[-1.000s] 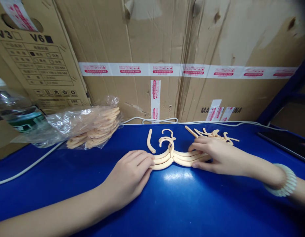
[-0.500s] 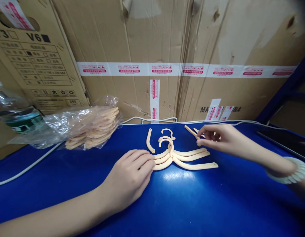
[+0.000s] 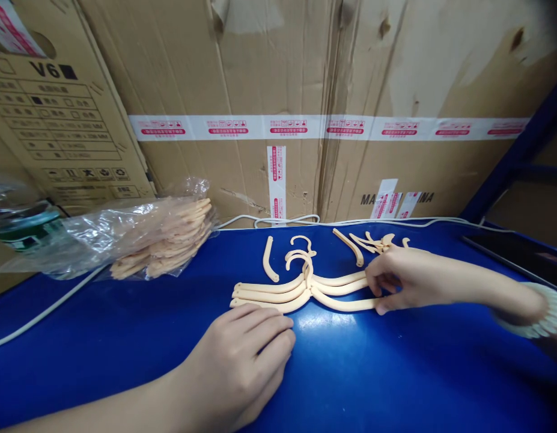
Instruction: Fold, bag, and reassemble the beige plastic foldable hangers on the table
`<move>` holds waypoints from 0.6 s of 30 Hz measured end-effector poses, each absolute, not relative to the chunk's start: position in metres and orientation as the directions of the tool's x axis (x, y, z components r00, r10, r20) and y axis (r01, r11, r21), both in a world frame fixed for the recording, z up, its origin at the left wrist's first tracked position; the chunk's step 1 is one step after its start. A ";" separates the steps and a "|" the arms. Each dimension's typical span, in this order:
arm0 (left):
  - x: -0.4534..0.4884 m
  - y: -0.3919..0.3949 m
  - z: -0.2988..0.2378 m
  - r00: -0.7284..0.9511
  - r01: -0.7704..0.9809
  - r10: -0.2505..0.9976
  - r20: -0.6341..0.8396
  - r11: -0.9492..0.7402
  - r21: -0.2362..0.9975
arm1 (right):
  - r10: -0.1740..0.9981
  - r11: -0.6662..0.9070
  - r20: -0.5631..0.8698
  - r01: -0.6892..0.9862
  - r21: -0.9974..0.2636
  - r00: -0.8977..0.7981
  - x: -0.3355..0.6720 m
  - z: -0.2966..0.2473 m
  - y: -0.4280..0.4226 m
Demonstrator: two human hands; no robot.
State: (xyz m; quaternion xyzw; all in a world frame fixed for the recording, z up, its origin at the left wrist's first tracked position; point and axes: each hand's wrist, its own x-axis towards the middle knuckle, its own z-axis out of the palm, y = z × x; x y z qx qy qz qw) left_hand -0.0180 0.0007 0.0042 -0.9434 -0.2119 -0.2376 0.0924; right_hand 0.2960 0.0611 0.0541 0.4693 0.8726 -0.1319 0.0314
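Note:
Cream plastic folding hangers (image 3: 278, 293), three in a row, lie close together on the blue table with their hooks pointing to the back. My left hand (image 3: 246, 355) rests at the near edge of their left arms, fingers lying loosely and holding nothing. My right hand (image 3: 407, 273) has its thumb and fingers around the right ends of the hangers; its fingers hide those ends. A loose hook (image 3: 305, 240) lies just behind the row. One loose curved arm piece (image 3: 270, 258) is on the left, and another arm piece (image 3: 349, 248) on the right.
More small cream parts (image 3: 377, 242) lie scattered behind my right hand. A clear plastic bag (image 3: 165, 237) of cream pieces sits at the back left beside a bottle (image 3: 26, 225). White cable (image 3: 287, 221) runs along the cardboard boxes (image 3: 233, 174). A dark flat device (image 3: 517, 252) lies far right.
My right hand has left the loose arm piece at the back and come forward to the hangers' right ends. My left hand has drawn back slightly, uncovering their left ends.

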 end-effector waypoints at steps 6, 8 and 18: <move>-0.016 0.003 0.001 0.745 0.451 0.316 0.588 -0.888 -0.094 | 0.831 0.490 -0.213 0.857 -0.158 -0.514 0.293 0.057 0.063; -0.015 0.003 0.000 0.737 0.448 0.307 0.602 -0.889 -0.096 | 0.845 0.475 -0.212 0.872 -0.122 -0.490 0.291 0.058 0.064; -0.015 0.003 -0.001 0.733 0.466 0.324 0.598 -0.880 -0.094 | 0.894 0.439 -0.099 0.899 -0.012 -0.438 0.293 0.052 0.069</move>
